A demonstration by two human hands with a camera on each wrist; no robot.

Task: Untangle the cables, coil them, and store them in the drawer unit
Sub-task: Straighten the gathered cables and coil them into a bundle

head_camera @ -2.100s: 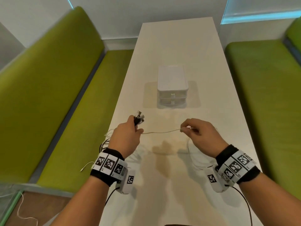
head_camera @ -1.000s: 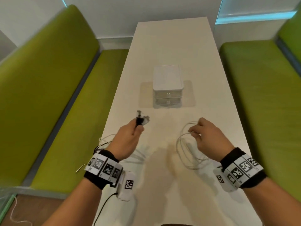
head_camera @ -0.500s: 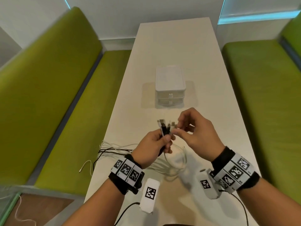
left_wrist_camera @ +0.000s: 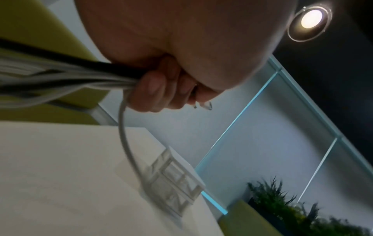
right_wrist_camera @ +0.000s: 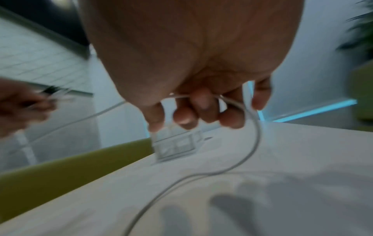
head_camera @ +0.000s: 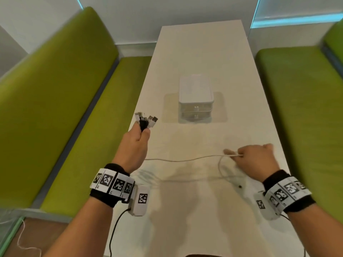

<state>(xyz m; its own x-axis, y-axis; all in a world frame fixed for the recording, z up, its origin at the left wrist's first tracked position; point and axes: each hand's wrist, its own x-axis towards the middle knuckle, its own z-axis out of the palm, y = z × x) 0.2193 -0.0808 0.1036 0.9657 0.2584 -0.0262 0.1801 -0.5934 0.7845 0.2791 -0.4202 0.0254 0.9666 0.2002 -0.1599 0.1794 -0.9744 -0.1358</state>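
Nearest to us, both wrists wear black bands with printed markers, and our hands are raised over the white table (head_camera: 204, 210). Our right hand (head_camera: 254, 157) has its fingers curled round a white cable (head_camera: 185, 160), which runs in a slack line leftward toward our left hand (head_camera: 135, 145) and loops down onto the table below the right hand. In the right wrist view that cable (right_wrist_camera: 250, 127) passes through the curled fingers (right_wrist_camera: 203, 105), though the picture is blurred and we cannot make out its end.

Our left hand is closed in a fist on a bundle of cables (left_wrist_camera: 70, 75), black and white, with their plugs (head_camera: 146, 119) fanned out above the knuckles. Where the bundle trails off behind the wrist is hidden in the head view.

Half a second ago our hands were close together, the right fingers at the plugs; now they are well apart, with the white cable drawn out between them.

Farther along the table stands the drawer unit (head_camera: 195, 97), both drawers closed. Green benches (head_camera: 55, 108) flank the table.
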